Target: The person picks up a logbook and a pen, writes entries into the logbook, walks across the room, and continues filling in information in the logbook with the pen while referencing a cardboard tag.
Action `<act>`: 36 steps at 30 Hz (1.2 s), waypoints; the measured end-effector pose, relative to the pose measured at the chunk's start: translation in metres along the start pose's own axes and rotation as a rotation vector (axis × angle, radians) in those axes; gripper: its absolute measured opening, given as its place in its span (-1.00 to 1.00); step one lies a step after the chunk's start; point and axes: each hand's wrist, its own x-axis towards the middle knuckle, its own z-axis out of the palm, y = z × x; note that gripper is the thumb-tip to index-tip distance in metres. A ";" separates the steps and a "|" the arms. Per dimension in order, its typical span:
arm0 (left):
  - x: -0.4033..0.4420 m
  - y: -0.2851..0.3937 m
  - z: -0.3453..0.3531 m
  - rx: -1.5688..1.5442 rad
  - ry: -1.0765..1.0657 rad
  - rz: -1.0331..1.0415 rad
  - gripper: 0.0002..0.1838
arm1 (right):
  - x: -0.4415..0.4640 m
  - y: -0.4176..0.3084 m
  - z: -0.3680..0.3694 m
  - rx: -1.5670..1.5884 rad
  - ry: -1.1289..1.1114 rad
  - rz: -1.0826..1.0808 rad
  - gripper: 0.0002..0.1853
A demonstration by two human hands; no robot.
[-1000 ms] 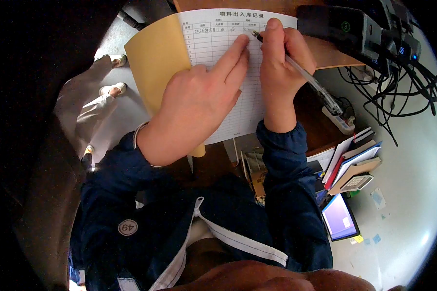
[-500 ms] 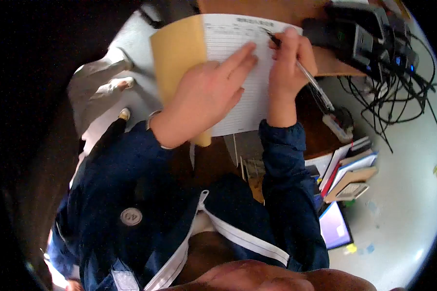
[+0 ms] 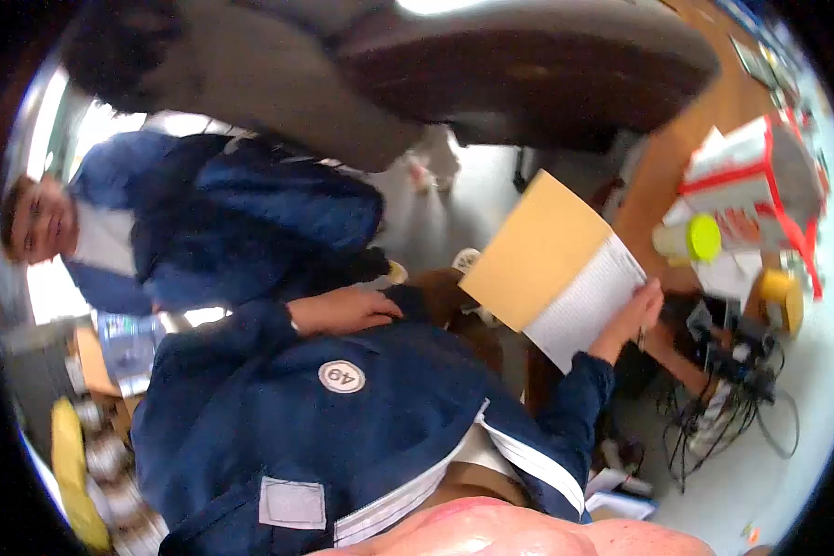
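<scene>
The open notebook [image 3: 540, 243], with a tan cover and a lined white page [image 3: 588, 295], lies tilted to my right. My right hand [image 3: 632, 313] is closed at the outer edge of that page, gripping it. A dark bit shows under the hand; whether it is the pen I cannot make out. Away from the notebook, my left hand [image 3: 347, 310] rests low in front of my jacket, its fingers stretched out and nothing in them.
A person in a dark blue jacket [image 3: 241, 204] stands at the left. Right of the notebook, a wooden desk [image 3: 681, 134] carries a red-and-white bag [image 3: 737, 181], a jar with a lime lid [image 3: 702, 238] and a yellow container [image 3: 781, 298]. Tangled black cables [image 3: 690, 412] hang beside it.
The view has swung left, bringing the person into sight. My left hand has left the page and dropped to my side. My right hand has gone from the writing pose to the notebook's edge.
</scene>
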 end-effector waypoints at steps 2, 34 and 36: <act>-0.025 -0.023 0.001 -0.071 0.095 0.026 -0.59 | 0.006 0.005 0.017 -0.135 -0.030 -0.115 -0.60; 0.252 0.104 0.049 -0.296 0.435 -0.011 -0.20 | 0.064 0.069 0.003 -0.126 -0.186 -0.265 -0.64; 0.250 0.119 0.049 -0.297 0.568 -0.143 -0.08 | 0.036 0.031 0.016 -0.147 -0.112 -0.225 -0.72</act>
